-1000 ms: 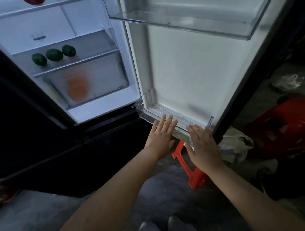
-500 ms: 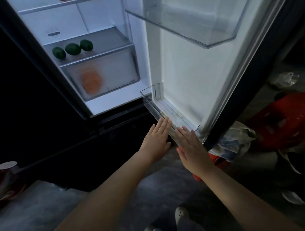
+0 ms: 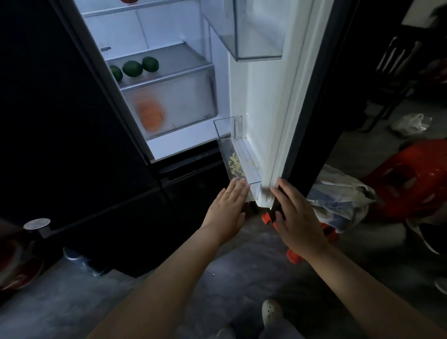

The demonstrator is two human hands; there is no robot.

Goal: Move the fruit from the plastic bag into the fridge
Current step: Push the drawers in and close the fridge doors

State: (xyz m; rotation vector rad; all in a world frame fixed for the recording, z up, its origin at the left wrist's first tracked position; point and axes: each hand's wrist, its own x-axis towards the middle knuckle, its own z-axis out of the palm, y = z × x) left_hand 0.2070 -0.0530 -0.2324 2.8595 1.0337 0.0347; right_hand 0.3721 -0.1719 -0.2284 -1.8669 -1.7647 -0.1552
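The fridge stands lit with its door (image 3: 297, 101) swung partway round. Three green fruits (image 3: 132, 68) lie in a row on a glass shelf, and orange fruit (image 3: 150, 115) shows through the frosted drawer below. A red fruit (image 3: 129, 1) peeks in at the top edge. My left hand (image 3: 228, 205) lies flat with straight fingers against the clear lower door bin (image 3: 232, 154). My right hand (image 3: 294, 213) presses flat on the door's bottom corner. A plastic bag (image 3: 338, 196) lies crumpled on the floor behind the door.
A red plastic stool (image 3: 411, 179) stands at the right, with another white bag (image 3: 411, 124) farther back by a dark chair (image 3: 391, 63). An orange-red object (image 3: 294, 254) sits under the door. A metal-lidded container (image 3: 37, 225) is at the left. My shoe (image 3: 272, 312) is below.
The door has swung leftward toward the fridge body, now seen nearly edge-on. Both flat hands stayed on its bottom end, the right one shifting to the outer corner.
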